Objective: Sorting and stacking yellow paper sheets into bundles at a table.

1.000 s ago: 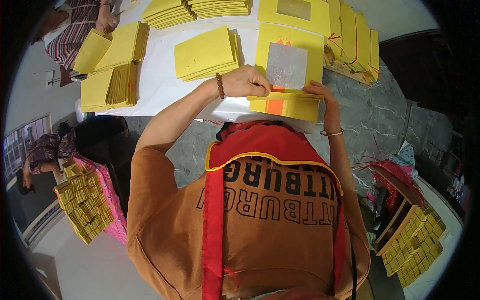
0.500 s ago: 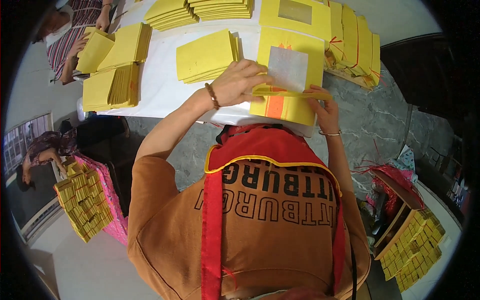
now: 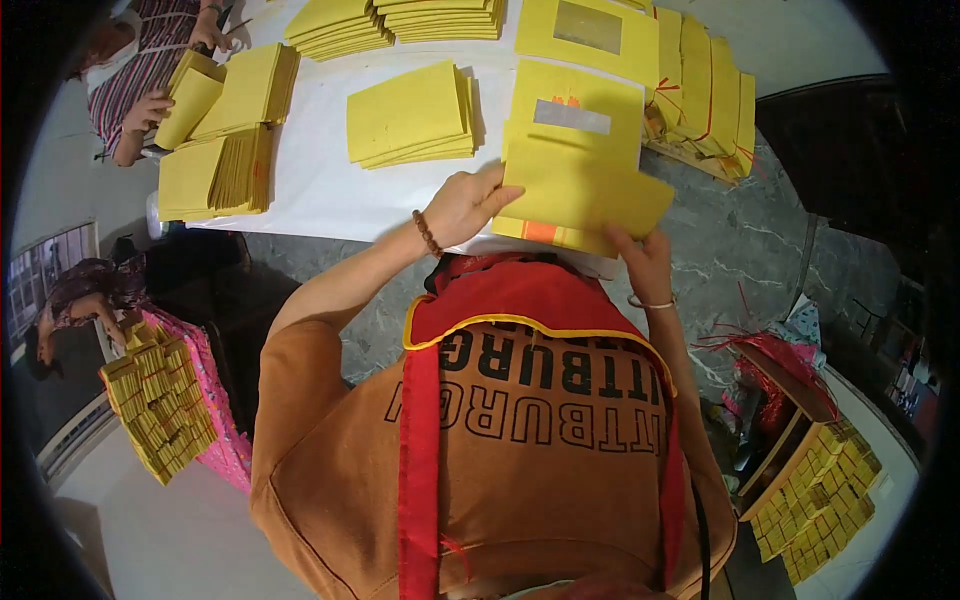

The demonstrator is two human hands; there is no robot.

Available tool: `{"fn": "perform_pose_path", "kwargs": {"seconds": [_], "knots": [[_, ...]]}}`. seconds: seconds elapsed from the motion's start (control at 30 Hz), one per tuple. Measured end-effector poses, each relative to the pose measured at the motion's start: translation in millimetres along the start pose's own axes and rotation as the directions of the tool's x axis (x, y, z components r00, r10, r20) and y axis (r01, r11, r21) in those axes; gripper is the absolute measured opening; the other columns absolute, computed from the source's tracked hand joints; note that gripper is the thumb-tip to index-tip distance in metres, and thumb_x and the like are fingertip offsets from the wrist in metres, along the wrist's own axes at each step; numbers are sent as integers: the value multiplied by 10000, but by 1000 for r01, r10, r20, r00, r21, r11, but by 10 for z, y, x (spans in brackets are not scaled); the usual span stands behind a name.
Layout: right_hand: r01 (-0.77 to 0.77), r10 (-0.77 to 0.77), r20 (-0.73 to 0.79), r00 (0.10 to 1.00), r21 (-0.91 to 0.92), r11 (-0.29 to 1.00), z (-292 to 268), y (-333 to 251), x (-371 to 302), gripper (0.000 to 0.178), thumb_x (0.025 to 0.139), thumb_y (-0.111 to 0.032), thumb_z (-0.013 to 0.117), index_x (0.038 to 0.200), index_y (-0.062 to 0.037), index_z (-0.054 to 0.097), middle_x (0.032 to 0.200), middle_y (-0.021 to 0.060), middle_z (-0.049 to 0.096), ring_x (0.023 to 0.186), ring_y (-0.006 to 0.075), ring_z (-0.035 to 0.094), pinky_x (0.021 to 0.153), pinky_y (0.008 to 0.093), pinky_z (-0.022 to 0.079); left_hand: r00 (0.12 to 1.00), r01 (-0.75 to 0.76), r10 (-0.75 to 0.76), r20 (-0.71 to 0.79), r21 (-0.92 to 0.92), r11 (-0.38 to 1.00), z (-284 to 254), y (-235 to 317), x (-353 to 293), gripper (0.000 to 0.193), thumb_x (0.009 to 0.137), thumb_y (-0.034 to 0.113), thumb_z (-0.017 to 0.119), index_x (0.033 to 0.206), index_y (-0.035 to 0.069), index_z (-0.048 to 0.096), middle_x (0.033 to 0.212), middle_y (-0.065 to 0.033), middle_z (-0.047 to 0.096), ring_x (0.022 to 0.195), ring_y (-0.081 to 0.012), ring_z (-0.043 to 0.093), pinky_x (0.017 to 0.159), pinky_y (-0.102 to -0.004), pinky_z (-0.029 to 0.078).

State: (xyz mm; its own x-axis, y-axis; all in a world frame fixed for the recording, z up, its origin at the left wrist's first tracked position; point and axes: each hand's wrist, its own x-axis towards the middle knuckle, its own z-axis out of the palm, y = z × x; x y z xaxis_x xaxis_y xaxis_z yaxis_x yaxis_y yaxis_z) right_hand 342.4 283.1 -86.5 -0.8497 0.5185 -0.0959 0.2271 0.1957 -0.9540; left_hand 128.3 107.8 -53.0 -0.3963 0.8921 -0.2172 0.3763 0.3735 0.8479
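Near the table's front edge, my left hand point(image 3: 462, 210) grips the left edge of a folded yellow paper sheet point(image 3: 590, 175), thumb on top. My right hand point(image 3: 645, 265) pinches the lower right corner of the same sheet. The folded sheet lies tilted over a yellow sheet point(image 3: 620, 105) with a silver foil rectangle point(image 3: 572, 116), and hides most of that foil. An orange printed band point(image 3: 541, 232) shows below the fold. Left of my hands lies a small pile of folded yellow sheets point(image 3: 405, 112).
Stacks of yellow folded paper point(image 3: 335, 25) stand at the table's back. Another person's hand point(image 3: 147, 110) holds yellow paper at the far left. Red-tied yellow bundles point(image 3: 710, 95) stand at the right. Below right is a wooden stand point(image 3: 785, 385) with red cords.
The sheet seen edge-on before now lies face up over the foil rectangle. My left hand has moved down to its left edge; my right hand has lowered slightly.
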Motion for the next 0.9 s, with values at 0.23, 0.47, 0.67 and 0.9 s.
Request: {"fn": "perform_pose_path", "kwargs": {"seconds": [0.23, 0.47, 0.67, 0.9], "knots": [[-69, 135, -232, 963, 273, 960, 157, -180, 269, 404, 791, -162, 665, 1149, -16, 547, 924, 136, 636, 850, 137, 601, 727, 268, 472, 979, 180, -199, -34, -305, 935, 125, -123, 139, 262, 913, 244, 525, 889, -7, 595, 626, 18, 501, 552, -59, 423, 510, -218, 358], [-69, 38, -262, 964, -109, 992, 140, -61, 353, 484, 754, -188, 680, 1194, -44, 540, 1014, 190, 638, 888, 258, 640, 766, 326, 484, 941, 325, -334, 50, -406, 854, 101, -127, 209, 277, 889, 226, 522, 862, -39, 599, 677, -51, 582, 590, -93, 530, 547, -251, 456], [-107, 63, -268, 961, -152, 983, 141, -59, 367, 491, 744, -232, 683, 1184, -54, 555, 999, 202, 636, 888, 277, 640, 760, 334, 485, 936, 333, -348, 56, -466, 820, 114, -177, 222, 227, 878, 221, 564, 860, -6, 574, 633, -6, 536, 552, -63, 477, 506, -220, 398], [-113, 65, -273, 960, -167, 979, 155, -94, 381, 496, 739, -228, 686, 1185, -57, 555, 973, 203, 640, 868, 281, 643, 745, 338, 488, 798, -259, 473, -372, 496, 829, -1, 145, 206, 217, 837, 159, 581, 1009, 36, 534, 877, -95, 590, 767, -227, 538, 675, -335, 414]]}}
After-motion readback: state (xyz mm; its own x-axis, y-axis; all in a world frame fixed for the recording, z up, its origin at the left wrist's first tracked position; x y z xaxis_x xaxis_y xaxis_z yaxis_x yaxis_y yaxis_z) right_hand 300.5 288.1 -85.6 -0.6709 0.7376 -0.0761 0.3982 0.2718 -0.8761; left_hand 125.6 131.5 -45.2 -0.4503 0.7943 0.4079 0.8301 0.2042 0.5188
